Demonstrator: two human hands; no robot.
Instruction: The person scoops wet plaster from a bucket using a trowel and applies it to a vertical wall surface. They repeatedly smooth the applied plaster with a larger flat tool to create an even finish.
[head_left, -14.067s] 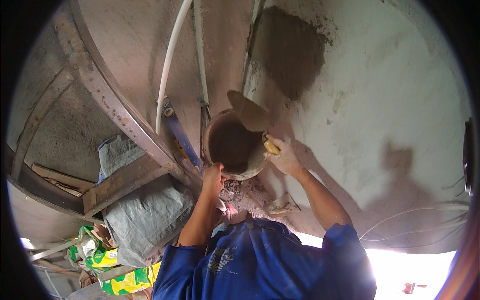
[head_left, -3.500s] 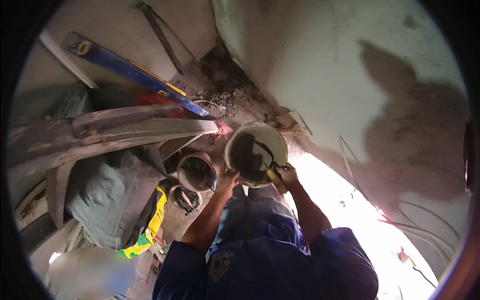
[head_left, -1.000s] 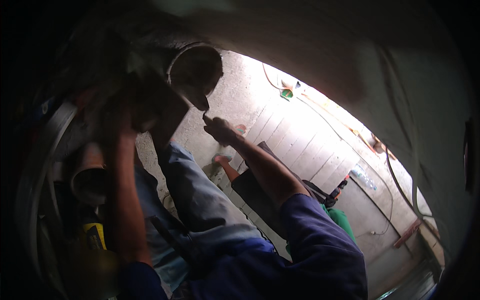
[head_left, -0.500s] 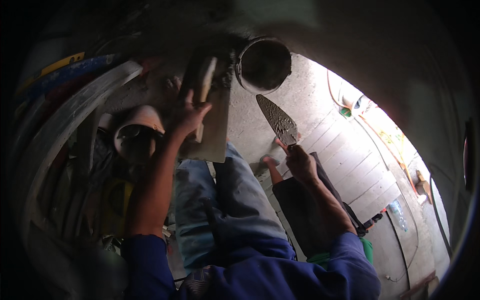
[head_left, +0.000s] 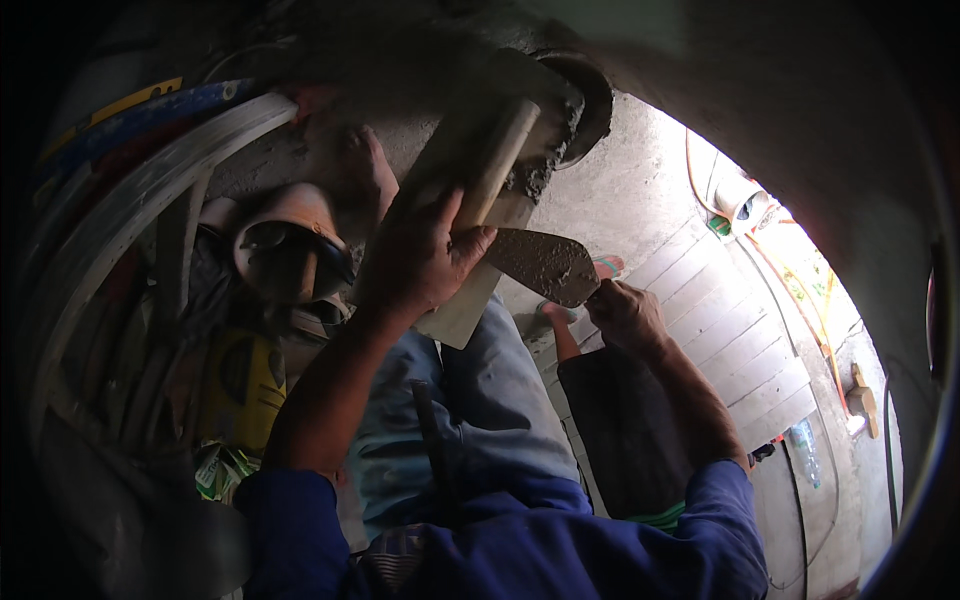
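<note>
My left hand [head_left: 425, 250] is closed round the wooden handle [head_left: 505, 150] of a rectangular plastering trowel [head_left: 455, 322]. Its plate is tilted and partly covers a dark round bucket [head_left: 600, 105]. Wet grey mortar [head_left: 538, 178] clings along the plate's right edge. My right hand [head_left: 630, 315] grips a pointed brick trowel [head_left: 548, 265], whose handle is hidden in my fist. The mortar-smeared blade points left, its tip close to my left thumb and overlapping the plate in view; whether they touch I cannot tell.
Left of me are long straightedges [head_left: 185, 175], a blue level [head_left: 165, 118], a whitish-orange tubular container [head_left: 290, 225] and a yellow case [head_left: 245, 385]. A bare foot [head_left: 372, 170] shows beyond my left arm. Sandalled feet [head_left: 556, 312] and dark cloth [head_left: 625, 430] lie to the right, near pale boards [head_left: 720, 330].
My left hand has carried the plastering trowel rightward and tilted it across the bucket. The brick trowel has swung from pointing up and left to pointing left, nearer my left hand.
</note>
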